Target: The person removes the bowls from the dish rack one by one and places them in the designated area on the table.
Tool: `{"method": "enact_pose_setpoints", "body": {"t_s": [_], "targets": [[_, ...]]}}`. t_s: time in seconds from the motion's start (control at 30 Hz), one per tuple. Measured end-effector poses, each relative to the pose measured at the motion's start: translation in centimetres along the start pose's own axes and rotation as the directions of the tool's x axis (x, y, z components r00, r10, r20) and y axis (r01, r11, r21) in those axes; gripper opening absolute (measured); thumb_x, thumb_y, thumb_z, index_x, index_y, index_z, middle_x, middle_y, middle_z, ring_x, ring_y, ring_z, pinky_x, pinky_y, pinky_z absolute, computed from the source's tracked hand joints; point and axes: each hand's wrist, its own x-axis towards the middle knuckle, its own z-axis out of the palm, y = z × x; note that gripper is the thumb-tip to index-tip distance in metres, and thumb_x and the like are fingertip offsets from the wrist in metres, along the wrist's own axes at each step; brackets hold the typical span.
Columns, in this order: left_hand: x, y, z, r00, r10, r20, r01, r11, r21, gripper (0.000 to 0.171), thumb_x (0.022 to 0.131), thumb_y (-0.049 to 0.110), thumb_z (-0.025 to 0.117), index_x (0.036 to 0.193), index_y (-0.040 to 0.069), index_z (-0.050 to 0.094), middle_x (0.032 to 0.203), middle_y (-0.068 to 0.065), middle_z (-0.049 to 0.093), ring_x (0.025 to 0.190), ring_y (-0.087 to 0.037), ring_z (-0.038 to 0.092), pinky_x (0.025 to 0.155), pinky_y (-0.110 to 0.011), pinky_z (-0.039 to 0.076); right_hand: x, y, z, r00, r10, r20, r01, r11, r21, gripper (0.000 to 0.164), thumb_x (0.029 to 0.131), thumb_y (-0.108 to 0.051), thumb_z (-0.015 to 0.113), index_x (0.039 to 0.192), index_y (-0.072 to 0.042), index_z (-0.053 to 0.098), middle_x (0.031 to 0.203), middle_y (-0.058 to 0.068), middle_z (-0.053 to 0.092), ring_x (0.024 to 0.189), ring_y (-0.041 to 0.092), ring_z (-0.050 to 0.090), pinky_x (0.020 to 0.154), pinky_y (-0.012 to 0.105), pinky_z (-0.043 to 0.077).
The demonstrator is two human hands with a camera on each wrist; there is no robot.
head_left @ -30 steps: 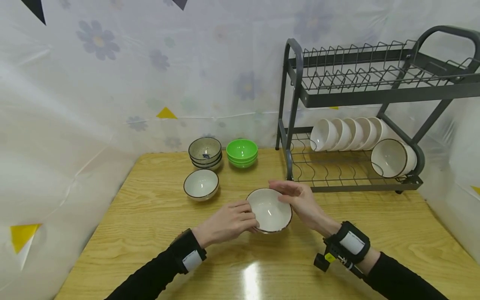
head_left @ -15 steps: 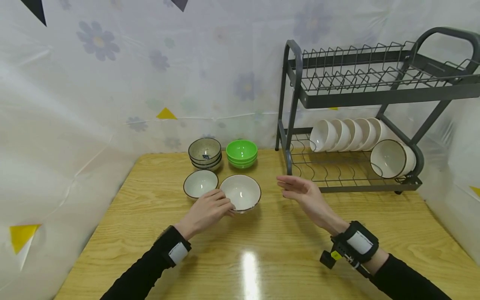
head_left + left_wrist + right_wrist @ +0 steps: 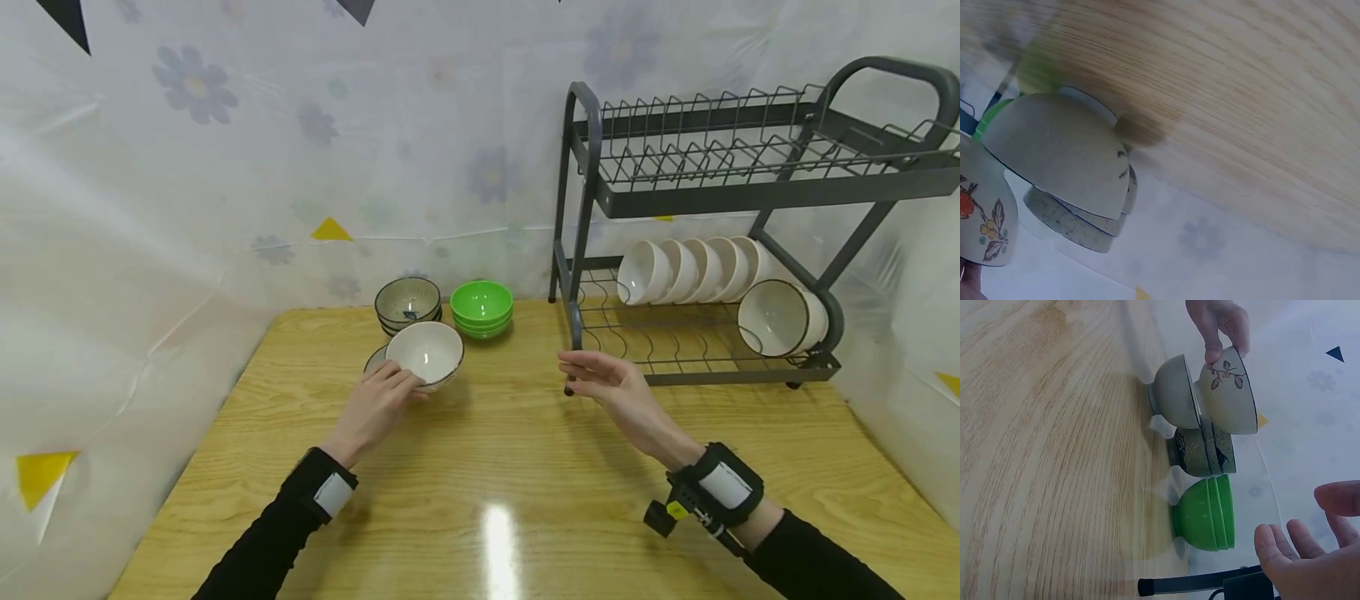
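My left hand (image 3: 375, 410) pinches the rim of a white bowl (image 3: 429, 352) with a dark edge. In the right wrist view this bowl (image 3: 1233, 397) shows a leaf-and-branch pattern outside and hangs tilted just above a plain pale bowl (image 3: 1171, 394). From the head view, that lower bowl (image 3: 372, 360) on the table is mostly hidden by the held one and my fingers. My right hand (image 3: 618, 404) hovers in front of the rack's left end, fingers extended and holding nothing.
Behind stand a stack of grey-green bowls (image 3: 407, 300) and a stack of green bowls (image 3: 482, 307). A dark two-tier dish rack (image 3: 697, 200) at the right carries a row of white dishes (image 3: 645, 273) and dark-rimmed bowls (image 3: 774, 318) on its lower tier.
The white bowl has gone left and back in my left hand, from the table's middle to over the other white bowl. My right hand has let go of it and drawn slightly right.
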Motion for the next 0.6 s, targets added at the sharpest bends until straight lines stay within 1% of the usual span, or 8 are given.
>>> {"method": "enact_pose_setpoints", "body": {"t_s": [0.13, 0.23, 0.33, 0.4, 0.5, 0.6], "targets": [[-0.1, -0.7, 0.0, 0.998, -0.039, -0.041, 0.039, 0.999, 0.000, 0.016, 0.083, 0.021, 0.080, 0.090, 0.010, 0.072, 0.083, -0.003, 0.074, 0.082, -0.021, 0.064, 0.088, -0.041, 0.058, 0.0, 0.0, -0.2, 1.000, -0.011, -0.017, 0.011, 1.000, -0.008, 0.046, 0.099, -0.002, 0.060, 0.142, 0.009, 0.047, 0.137, -0.005, 0.061, 0.127, 0.010, 0.060, 0.105, 0.025, 0.053], [-0.4, -1.2, -0.1, 0.997, -0.065, -0.045, 0.065, 0.998, -0.003, 0.012, 0.086, 0.015, 0.079, 0.091, 0.009, 0.071, 0.082, -0.003, 0.073, 0.079, -0.022, 0.063, 0.084, -0.041, 0.057, 0.1, 0.0, -0.2, 0.999, -0.028, -0.023, 0.027, 0.999, -0.020, 0.048, 0.098, -0.004, 0.062, 0.142, 0.010, 0.047, 0.138, -0.003, 0.062, 0.127, 0.009, 0.060, 0.104, 0.023, 0.053], [-0.9, -1.6, 0.0, 0.995, -0.100, -0.021, 0.100, 0.995, -0.004, 0.014, 0.084, 0.008, 0.080, 0.093, 0.007, 0.070, 0.083, -0.004, 0.074, 0.079, -0.022, 0.062, 0.083, -0.041, 0.056, 0.1, -0.1, -0.3, 0.999, -0.045, -0.015, 0.045, 0.999, -0.029, 0.048, 0.098, -0.004, 0.062, 0.141, 0.010, 0.047, 0.137, -0.006, 0.063, 0.126, 0.006, 0.061, 0.103, 0.022, 0.053], [-1.3, -1.8, 0.1, 0.992, -0.122, -0.001, 0.122, 0.992, -0.002, 0.016, 0.083, 0.005, 0.080, 0.094, 0.007, 0.069, 0.084, -0.005, 0.074, 0.079, -0.023, 0.062, 0.084, -0.042, 0.056, 0.0, -0.1, -0.4, 0.998, -0.062, -0.014, 0.061, 0.998, -0.033, 0.046, 0.098, -0.004, 0.061, 0.141, 0.010, 0.048, 0.135, -0.009, 0.064, 0.125, 0.005, 0.061, 0.103, 0.022, 0.053], [-1.8, -2.0, 0.3, 0.990, -0.143, 0.009, 0.143, 0.990, -0.003, 0.015, 0.084, 0.009, 0.080, 0.094, 0.007, 0.069, 0.084, -0.006, 0.074, 0.079, -0.023, 0.062, 0.082, -0.042, 0.056, 0.0, -0.3, -0.5, 0.997, -0.082, -0.015, 0.082, 0.996, -0.036, 0.045, 0.098, -0.003, 0.061, 0.140, 0.010, 0.048, 0.132, -0.011, 0.065, 0.125, 0.007, 0.061, 0.103, 0.021, 0.053], [-2.0, -2.3, 0.5, 0.989, -0.148, 0.001, 0.148, 0.989, -0.012, 0.013, 0.086, 0.011, 0.079, 0.093, 0.007, 0.069, 0.084, -0.006, 0.074, 0.078, -0.024, 0.062, 0.081, -0.042, 0.055, -0.1, -0.5, -0.9, 0.995, -0.098, -0.020, 0.097, 0.993, -0.064, 0.044, 0.099, -0.004, 0.060, 0.140, 0.010, 0.049, 0.130, -0.014, 0.065, 0.125, 0.006, 0.061, 0.101, 0.019, 0.054]]}}
